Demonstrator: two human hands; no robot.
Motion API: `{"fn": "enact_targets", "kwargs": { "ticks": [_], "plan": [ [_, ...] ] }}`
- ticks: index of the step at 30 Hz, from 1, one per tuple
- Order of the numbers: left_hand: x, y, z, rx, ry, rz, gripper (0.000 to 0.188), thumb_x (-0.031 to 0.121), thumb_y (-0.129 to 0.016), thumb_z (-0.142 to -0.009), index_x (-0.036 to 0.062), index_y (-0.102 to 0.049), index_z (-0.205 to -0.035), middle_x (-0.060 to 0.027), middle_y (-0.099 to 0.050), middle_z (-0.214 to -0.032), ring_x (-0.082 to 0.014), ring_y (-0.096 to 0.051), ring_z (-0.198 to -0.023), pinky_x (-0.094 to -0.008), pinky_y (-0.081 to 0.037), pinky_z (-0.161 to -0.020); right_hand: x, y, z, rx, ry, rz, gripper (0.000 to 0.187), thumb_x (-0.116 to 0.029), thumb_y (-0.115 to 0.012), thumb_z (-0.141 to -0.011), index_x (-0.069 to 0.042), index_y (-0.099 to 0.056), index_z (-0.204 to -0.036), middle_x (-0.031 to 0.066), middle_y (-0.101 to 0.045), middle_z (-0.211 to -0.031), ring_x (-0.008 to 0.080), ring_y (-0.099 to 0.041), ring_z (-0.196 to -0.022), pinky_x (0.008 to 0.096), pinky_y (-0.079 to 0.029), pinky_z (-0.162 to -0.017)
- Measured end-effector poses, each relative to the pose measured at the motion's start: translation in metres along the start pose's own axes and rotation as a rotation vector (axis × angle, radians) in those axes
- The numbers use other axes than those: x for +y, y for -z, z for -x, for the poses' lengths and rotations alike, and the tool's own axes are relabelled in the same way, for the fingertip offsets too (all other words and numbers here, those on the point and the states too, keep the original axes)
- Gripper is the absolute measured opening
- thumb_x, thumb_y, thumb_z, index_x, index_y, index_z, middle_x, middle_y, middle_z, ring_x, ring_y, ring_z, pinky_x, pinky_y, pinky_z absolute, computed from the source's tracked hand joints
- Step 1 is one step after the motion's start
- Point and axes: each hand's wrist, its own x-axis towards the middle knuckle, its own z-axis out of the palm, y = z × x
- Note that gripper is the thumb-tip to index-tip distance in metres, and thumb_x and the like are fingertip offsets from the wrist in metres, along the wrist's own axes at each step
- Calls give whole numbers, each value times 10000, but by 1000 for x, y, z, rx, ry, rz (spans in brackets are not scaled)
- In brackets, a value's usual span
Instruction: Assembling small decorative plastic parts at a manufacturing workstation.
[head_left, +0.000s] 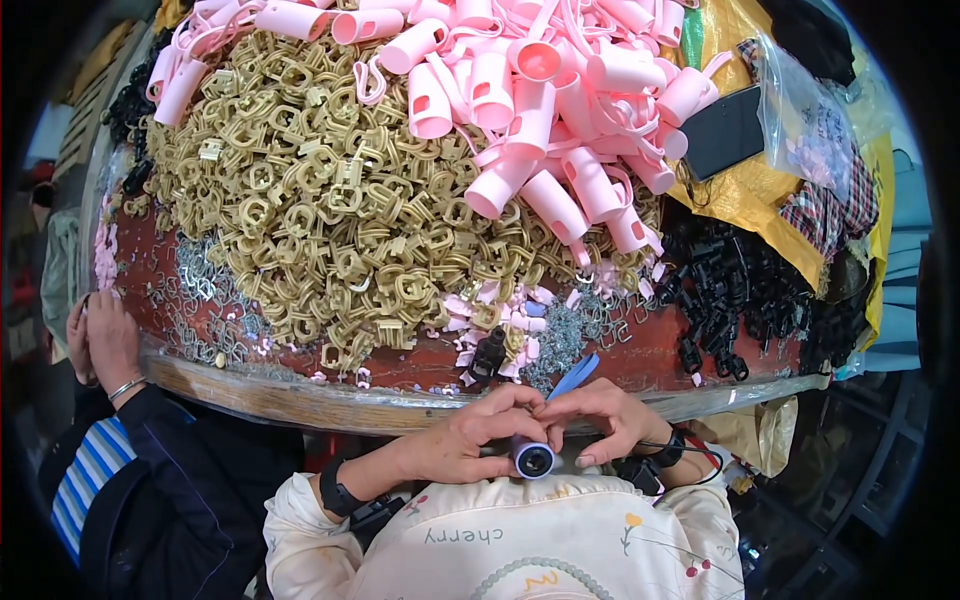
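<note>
At the table's near edge, my left hand (pixel 490 435) is closed round a small lavender cylinder (pixel 533 459). The cylinder's round end faces up toward me and shows a black ringed core. My right hand (pixel 600 415) is bent in close from the other side, its fingertips meeting the left fingers above the cylinder. What those right fingertips pinch is too small or hidden to make out. A flat blue strip (pixel 573 377) sticks out beyond the right fingers; whether it joins the cylinder is hidden.
A heap of tan plastic clips (pixel 340 190) covers the red table (pixel 400 370), with pink tubes with straps (pixel 530 120) on top. Metal hooks (pixel 565 345), black parts (pixel 725 295) and a black phone (pixel 725 133) lie around. Another person's hands (pixel 105 340) rest at the left edge.
</note>
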Motion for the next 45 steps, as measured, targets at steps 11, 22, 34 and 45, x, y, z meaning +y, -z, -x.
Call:
{"fn": "enact_targets", "kwargs": {
  "ticks": [11,22,34,45],
  "plan": [
    [6,1,-1,12,62,17,369,105,-653,-693,58,-515,-1032,-116,-454,-1072,-229,-473,-981,-312,-368,-844,-4,0,-1,-3,13,71,563,-187,-664,-688,56,-446,-1146,133,-594,-902,176,-604,-747,277,-459,-697],
    [13,-3,-2,9,223,66,420,199,-627,-714,45,-479,-1076,-104,-551,-941,-223,-543,-839,-303,-419,-756,-18,-9,13,198,106,106,445,-130,-657,-689,31,-501,-1073,144,-567,-982,202,-586,-754,293,-467,-681],
    [25,-19,-22,32,247,-235,427,257,-569,-760,48,-458,-1116,-129,-547,-974,-223,-544,-876,-303,-417,-759,-36,-14,33,156,125,430,362,-141,-658,-688,28,-552,-991,154,-558,-986,216,-582,-768,306,-455,-714],
    [23,-39,-57,-212,362,-310,375,281,-540,-794,35,-427,-1053,-159,-539,-875,-275,-544,-809,-335,-420,-698,-17,3,77,35,-86,-201,296,-106,-621,-740,29,-563,-996,132,-499,-1103,145,-555,-827,265,-445,-720]
  ]
}}
